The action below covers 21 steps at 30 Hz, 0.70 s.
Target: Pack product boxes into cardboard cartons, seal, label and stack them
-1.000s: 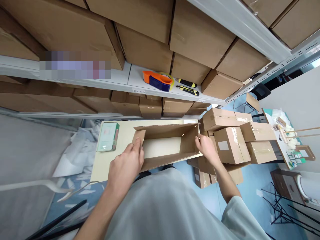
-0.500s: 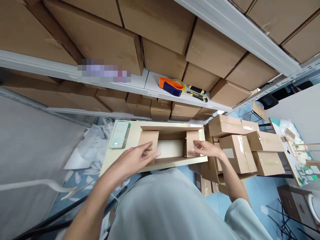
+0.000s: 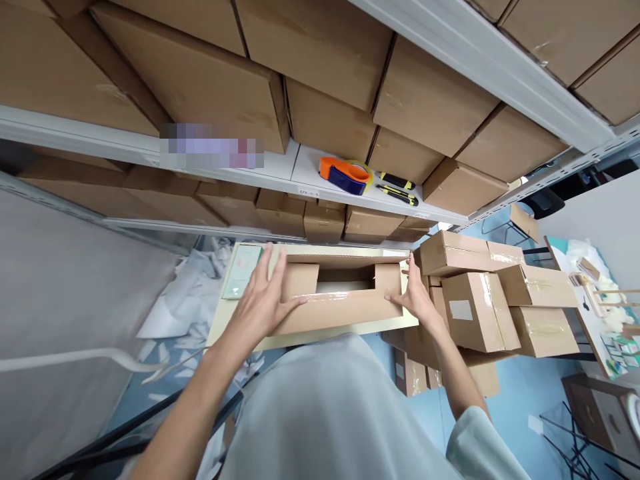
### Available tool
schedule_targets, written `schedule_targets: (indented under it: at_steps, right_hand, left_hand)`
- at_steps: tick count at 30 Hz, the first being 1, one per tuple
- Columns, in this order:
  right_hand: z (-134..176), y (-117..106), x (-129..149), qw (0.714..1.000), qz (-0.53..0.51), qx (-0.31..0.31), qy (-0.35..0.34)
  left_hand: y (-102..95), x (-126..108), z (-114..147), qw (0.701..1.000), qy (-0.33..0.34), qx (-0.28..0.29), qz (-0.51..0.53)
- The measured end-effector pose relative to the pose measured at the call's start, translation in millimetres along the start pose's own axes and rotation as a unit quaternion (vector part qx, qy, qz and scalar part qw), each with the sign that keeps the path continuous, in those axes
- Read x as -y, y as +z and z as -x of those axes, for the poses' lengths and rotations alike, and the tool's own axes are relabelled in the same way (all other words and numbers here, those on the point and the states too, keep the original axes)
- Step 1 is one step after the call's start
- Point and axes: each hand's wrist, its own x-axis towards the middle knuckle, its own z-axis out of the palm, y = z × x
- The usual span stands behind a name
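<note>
A small cardboard box point(image 3: 340, 310) sits on a pale tabletop point(image 3: 227, 327) in front of my body. Its short end flaps are folded inward, and the near long flap slopes over them, leaving a dark gap along the middle. The far long flap point(image 3: 345, 259) stands partly raised. My left hand point(image 3: 260, 297) is at the box's left end, thumb on the near flap, fingers spread toward the far corner. At the right end is my right hand point(image 3: 415, 293), its thumb touching the near flap and its fingers stretched up by the far flap. Both hands are open.
A flat green box point(image 3: 243, 270) lies left of my left hand. On the shelf ahead are an orange-and-blue tape dispenser point(image 3: 345, 175) and two yellow-and-black cutters point(image 3: 397, 190). Taped cartons point(image 3: 480, 310) are stacked to the right; crumpled white sheets point(image 3: 175, 300) lie left.
The near long flap has come down over the folded end flaps. My hands have moved from the end flaps to the box's outer ends, with fingers raised.
</note>
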Motion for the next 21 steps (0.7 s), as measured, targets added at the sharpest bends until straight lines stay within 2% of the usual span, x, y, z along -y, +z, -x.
schedule_targets:
  at_steps: [2, 4, 8, 10, 14, 17, 21]
  right_hand:
    - [3, -4, -1, 1.0, -0.018, -0.003, -0.011]
    - [10, -8, -4, 1.0, -0.004, 0.001, -0.015]
    - [24, -4, -15, 0.999, 0.03, 0.017, -0.036]
    - [24, 4, -23, 0.999, -0.01, 0.001, -0.032]
    - [9, 28, -35, 0.995, -0.093, -0.023, 0.008]
    - [-3, 40, -36, 0.995, -0.1, -0.009, 0.028]
    - [-4, 42, -28, 0.998, -0.067, 0.005, 0.009]
  left_hand:
    - [-6.3, -2, -3, 0.999, 0.04, 0.02, -0.003]
    - [-10.3, -3, 0, 0.998, 0.047, 0.03, 0.001]
    - [-4.8, -2, 15, 0.997, -0.021, 0.058, 0.054]
    - [4.5, -1, 20, 0.993, -0.056, 0.039, 0.098]
    - [30.8, 2, 19, 0.977, -0.131, -0.034, 0.163]
    - [46.0, 6, 16, 0.961, -0.175, -0.036, 0.211]
    - [50.4, 6, 16, 0.96, -0.179, -0.033, 0.212]
